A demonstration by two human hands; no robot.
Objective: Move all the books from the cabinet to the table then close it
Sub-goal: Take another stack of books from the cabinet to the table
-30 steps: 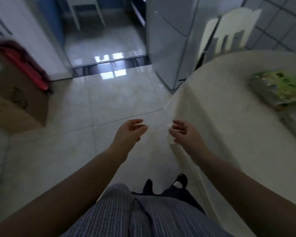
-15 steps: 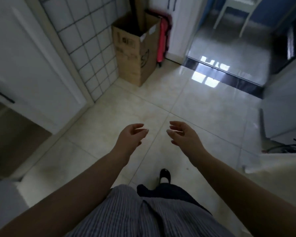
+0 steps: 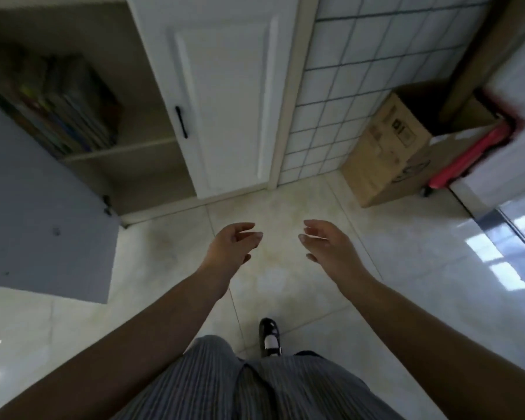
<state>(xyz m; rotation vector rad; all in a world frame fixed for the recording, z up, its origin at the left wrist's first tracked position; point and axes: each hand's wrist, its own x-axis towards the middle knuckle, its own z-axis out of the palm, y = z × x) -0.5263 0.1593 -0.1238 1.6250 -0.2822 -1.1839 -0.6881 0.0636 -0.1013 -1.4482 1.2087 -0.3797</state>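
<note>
The cabinet [image 3: 140, 180] stands at the upper left with its left door [image 3: 43, 213] swung open toward me. On its shelf leans a row of several books [image 3: 64, 107], blurred and dim. The white right door [image 3: 225, 95] with a black handle is shut. My left hand [image 3: 231, 245] and my right hand [image 3: 328, 242] hover side by side over the floor in front of the cabinet, fingers relaxed, holding nothing. The table is out of view.
A cardboard box [image 3: 388, 150] with a red item [image 3: 470, 153] leaning on it stands against the tiled wall [image 3: 355, 86] at the right. Pale floor tiles [image 3: 285, 274] spread under my hands. My shoe [image 3: 269, 336] shows below.
My view has swung left from the table and doorway to the open cabinet. Both hands stay empty and held out in front of me.
</note>
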